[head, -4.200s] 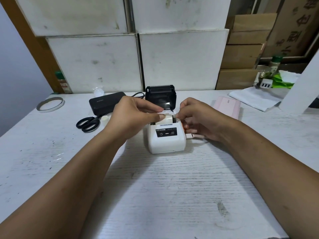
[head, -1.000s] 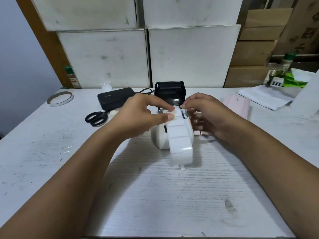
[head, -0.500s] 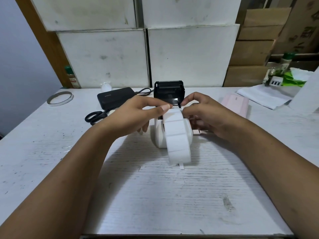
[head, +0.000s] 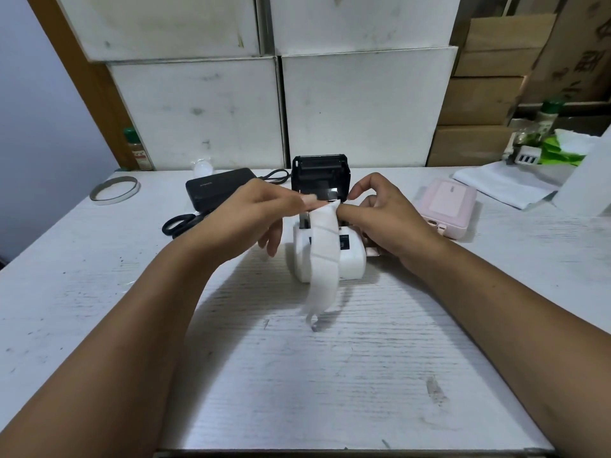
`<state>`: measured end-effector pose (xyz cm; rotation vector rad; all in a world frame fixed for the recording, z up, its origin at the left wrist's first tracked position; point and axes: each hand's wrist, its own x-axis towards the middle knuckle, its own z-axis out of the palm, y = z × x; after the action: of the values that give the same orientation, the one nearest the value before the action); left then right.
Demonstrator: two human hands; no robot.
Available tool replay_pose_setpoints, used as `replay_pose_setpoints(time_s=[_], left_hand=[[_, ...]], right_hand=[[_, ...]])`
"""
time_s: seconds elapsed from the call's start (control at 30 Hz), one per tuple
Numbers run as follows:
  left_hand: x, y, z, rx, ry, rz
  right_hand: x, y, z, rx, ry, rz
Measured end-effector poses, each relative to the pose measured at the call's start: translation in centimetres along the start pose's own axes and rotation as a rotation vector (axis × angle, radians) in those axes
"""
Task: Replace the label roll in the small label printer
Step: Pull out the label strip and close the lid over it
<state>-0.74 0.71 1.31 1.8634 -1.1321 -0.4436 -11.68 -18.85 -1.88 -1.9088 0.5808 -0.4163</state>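
Note:
The small white label printer (head: pixel 351 259) stands mid-table with its black lid (head: pixel 320 176) raised behind it. A strip of white labels (head: pixel 324 256) hangs from the top of the printer down over its front, its loose end curling just above the table. My left hand (head: pixel 264 214) pinches the strip's upper left edge. My right hand (head: pixel 385 214) pinches the upper right edge at the printer's top. The roll itself is hidden behind the strip and my fingers.
On the white table (head: pixel 297 375) lie black scissors (head: pixel 180 223), a black power bank (head: pixel 220 188), a tape ring (head: pixel 114 190) at far left and a pink device (head: pixel 448 206) at right. White boxes (head: pixel 363 104) are stacked behind, with white paper (head: pixel 509 185) at back right.
The label strip has been drawn out of the printer over several seconds and now hangs twisted, skewed to the left. Both hands stay at its top edge.

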Motion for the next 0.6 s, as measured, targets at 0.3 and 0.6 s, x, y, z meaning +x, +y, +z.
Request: replay_pose_setpoints(time_s=[0.3,0.6], left_hand=[[0.4,-0.6,1.1,0.108,0.112,0.031],[0.0,-0.8,0.4,0.084,0.130,0.159]], right_hand=[[-0.2,0.1,0.1,0.084,-0.009,0.017],[-0.1,0.0,0.3,0.010,-0.009,0.015]])
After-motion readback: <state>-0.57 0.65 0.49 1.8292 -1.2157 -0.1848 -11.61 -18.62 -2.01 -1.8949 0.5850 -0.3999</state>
